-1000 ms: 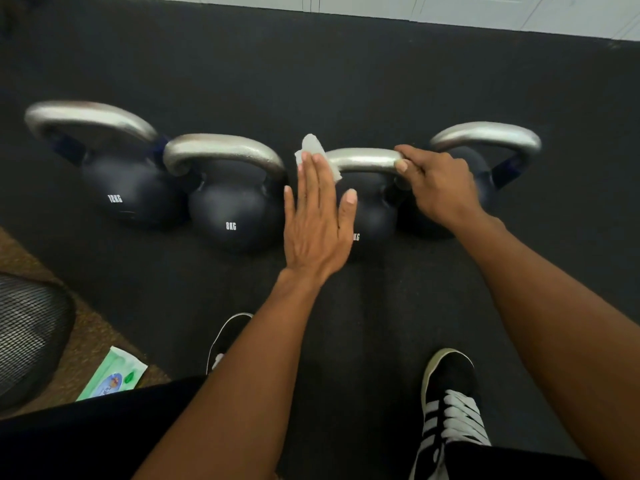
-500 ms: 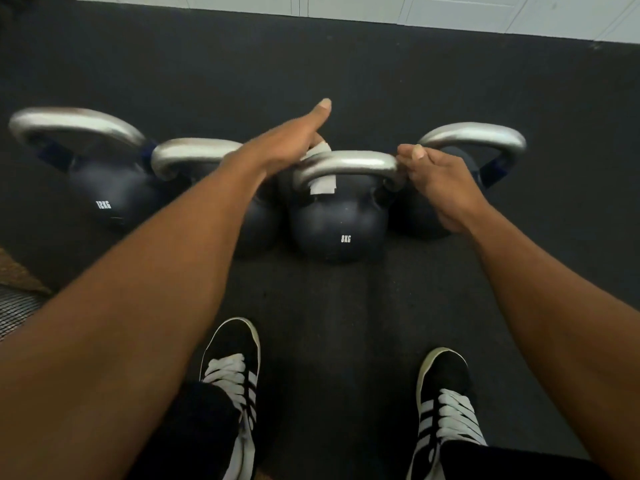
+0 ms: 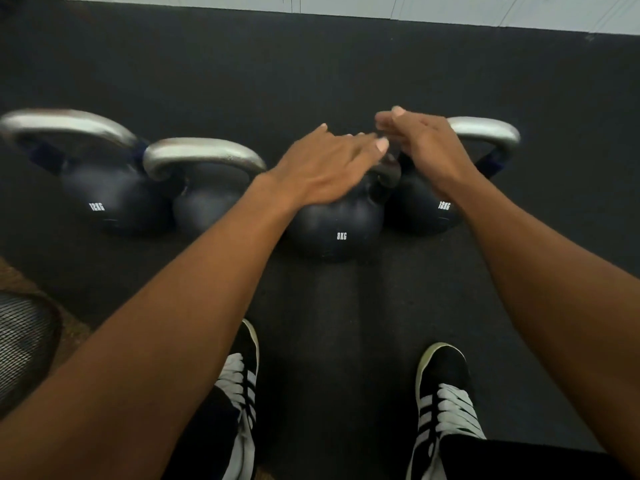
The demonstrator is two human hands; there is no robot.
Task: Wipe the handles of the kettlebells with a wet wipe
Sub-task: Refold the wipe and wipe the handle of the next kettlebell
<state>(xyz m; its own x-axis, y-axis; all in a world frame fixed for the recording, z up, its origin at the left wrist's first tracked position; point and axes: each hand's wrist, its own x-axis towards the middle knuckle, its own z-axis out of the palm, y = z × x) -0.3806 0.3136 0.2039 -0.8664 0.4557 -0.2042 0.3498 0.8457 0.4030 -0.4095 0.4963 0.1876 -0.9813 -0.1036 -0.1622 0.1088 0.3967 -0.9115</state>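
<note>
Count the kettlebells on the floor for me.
4, in one row: the far-left kettlebell, marked 12KG; the second kettlebell beside it; the 8KG kettlebell under the left hand; the far-right kettlebell behind the right hand. None looks hidden.

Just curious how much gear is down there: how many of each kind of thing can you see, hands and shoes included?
Kettlebells: 4
Hands: 2 (left hand, right hand)
Shoes: 2
Mesh object at the left edge: 1
Total: 9
</note>
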